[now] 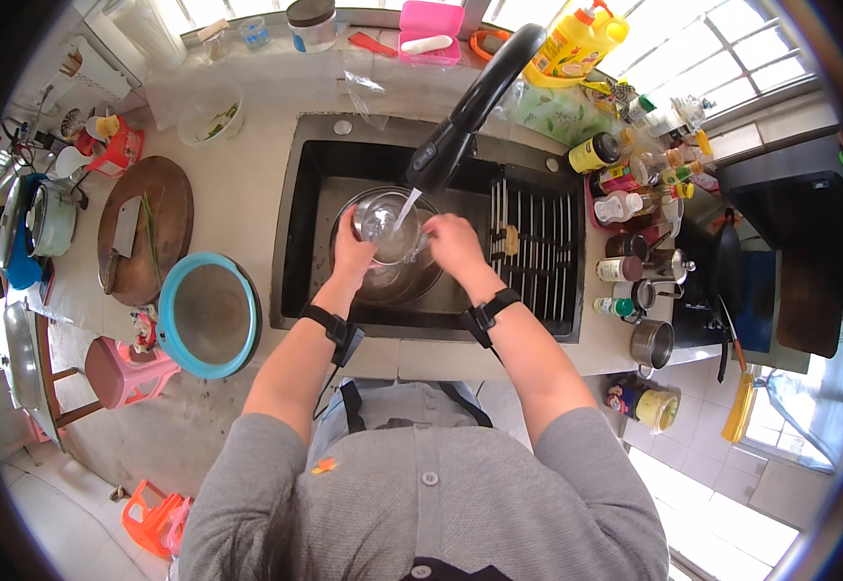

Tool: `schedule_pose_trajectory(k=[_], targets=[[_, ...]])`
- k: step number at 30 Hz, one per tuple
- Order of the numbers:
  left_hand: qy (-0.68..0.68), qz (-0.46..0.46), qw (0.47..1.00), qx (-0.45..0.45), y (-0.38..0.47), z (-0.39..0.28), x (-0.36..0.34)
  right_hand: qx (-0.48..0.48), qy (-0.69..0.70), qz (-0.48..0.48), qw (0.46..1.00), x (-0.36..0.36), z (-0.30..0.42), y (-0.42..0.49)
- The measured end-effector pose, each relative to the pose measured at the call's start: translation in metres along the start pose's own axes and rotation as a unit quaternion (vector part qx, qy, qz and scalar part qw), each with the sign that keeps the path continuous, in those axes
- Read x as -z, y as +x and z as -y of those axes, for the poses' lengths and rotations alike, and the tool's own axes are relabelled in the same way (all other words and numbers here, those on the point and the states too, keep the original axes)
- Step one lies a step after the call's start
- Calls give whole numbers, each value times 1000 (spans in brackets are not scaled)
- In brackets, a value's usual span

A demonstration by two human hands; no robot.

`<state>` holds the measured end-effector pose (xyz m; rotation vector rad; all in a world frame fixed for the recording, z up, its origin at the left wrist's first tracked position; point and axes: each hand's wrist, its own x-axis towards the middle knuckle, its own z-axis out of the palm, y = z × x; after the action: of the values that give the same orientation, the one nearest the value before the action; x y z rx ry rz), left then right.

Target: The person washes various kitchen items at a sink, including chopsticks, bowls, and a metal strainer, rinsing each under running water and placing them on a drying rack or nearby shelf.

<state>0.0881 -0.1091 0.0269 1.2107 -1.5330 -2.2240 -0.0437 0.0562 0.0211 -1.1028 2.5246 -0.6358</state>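
Observation:
In the sink basin [305, 290], my left hand [352, 250] grips the left side of a small shiny bowl [392, 247], glass or metal. A stream of water [407, 208] falls into it from the black faucet [450, 138]. My right hand [456, 245] is at the bowl's right rim with bent fingers, slightly blurred. Something clear and wrinkled shows by its fingertips; whether they hold it cannot be made out. Beneath the bowl sits a wider round metal basin [421, 283], partly hidden by my hands.
A metal drying rack [538, 290] spans the sink's right side. To the left are a turquoise-rimmed basket [171, 319] and a round wooden board [167, 181] bearing a cleaver [127, 225]. Several jars and bottles [614, 207] crowd the right counter. A yellow detergent jug [574, 47] stands behind the faucet.

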Motion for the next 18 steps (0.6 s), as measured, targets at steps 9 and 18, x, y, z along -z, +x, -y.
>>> schedule_pose_trajectory(k=[9,18], targets=[[454,-145,842,-253,-33,-15,9,-416,328,183,828,-115,-56,-15],[466,-206,797,-326,-59,-23,37,-504,267,9,821,-146,-65,20]])
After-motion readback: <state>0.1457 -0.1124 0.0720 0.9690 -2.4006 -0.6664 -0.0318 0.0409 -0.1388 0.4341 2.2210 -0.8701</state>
